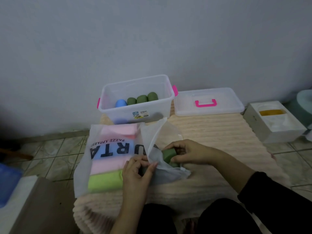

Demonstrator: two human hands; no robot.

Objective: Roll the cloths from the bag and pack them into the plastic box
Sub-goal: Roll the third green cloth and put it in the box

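Observation:
A translucent white bag (104,149) with dark lettering lies on the mat, holding folded pink, blue and light green cloths. My right hand (185,152) grips a dark green rolled cloth (168,155) at the bag's open mouth. My left hand (138,169) pinches the near end of the same cloth together with the bag's edge. Behind the bag stands the clear plastic box (168,100) with pink latches. In it stand one blue roll (120,103) and three dark green rolls (142,99) in a row.
The box's clear lid (209,112) with a pink handle lies to the right of the box. A white foam block (273,122) sits further right. A ribbed peach mat (211,135) covers the tiled floor. A blue object (8,183) lies at the left edge.

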